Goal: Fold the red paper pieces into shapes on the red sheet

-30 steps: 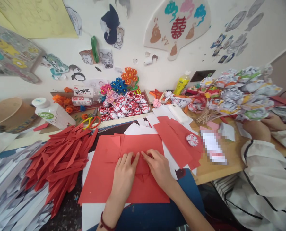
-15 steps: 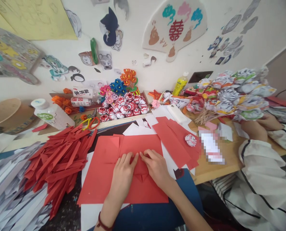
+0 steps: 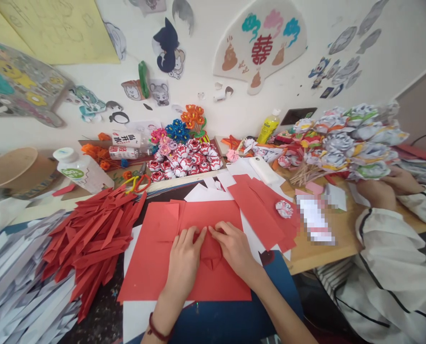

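A small folded red paper (image 3: 211, 253) lies on large red sheets (image 3: 144, 272), its lower end folded to a point. My left hand (image 3: 187, 253) presses on its upper left side, fingers together and thumb tip at its top. My right hand (image 3: 234, 248) mirrors it on the right, forefinger and thumb pinched at the same top edge. Both hands are closed on the folded paper, and their fingertips nearly meet. The paper's side edges are partly hidden under the fingers.
Folded red strips (image 3: 101, 234) and white strips (image 3: 15, 277) are heaped at left. Scissors (image 3: 139, 183), a white bottle (image 3: 83, 169) and paper flowers (image 3: 187, 160) stand behind. At right, a person's sleeve (image 3: 388, 248) is near a flower bunch (image 3: 342, 143).
The view has shifted slightly, so the things at left appear a little further right. Both hands keep almost the same place and hold on the folded paper.
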The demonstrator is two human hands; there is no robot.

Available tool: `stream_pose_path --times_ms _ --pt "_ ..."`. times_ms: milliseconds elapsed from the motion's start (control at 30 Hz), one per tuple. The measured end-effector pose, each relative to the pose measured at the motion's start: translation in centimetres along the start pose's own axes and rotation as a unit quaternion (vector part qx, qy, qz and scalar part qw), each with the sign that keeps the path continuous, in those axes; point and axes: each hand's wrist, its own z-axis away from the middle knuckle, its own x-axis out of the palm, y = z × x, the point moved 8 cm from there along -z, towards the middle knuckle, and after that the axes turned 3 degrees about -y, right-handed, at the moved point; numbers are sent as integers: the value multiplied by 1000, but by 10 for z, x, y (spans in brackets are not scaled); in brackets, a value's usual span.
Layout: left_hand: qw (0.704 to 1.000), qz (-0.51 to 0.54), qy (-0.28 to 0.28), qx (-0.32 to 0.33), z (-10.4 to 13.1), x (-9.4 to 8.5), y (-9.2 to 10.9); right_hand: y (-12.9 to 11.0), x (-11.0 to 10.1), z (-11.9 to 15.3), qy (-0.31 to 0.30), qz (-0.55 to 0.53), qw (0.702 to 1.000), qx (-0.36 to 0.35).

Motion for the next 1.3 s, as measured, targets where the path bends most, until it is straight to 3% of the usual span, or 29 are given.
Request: stream_pose_path --times_ms 867,1300 --pt "994 -104 6 -18 -3 -7 22 -2 -3 -1 -12 6 1000 -12" --pt "992 -110 -27 58 -4 -1 29 -3 3 -9 -86 97 992 -1"
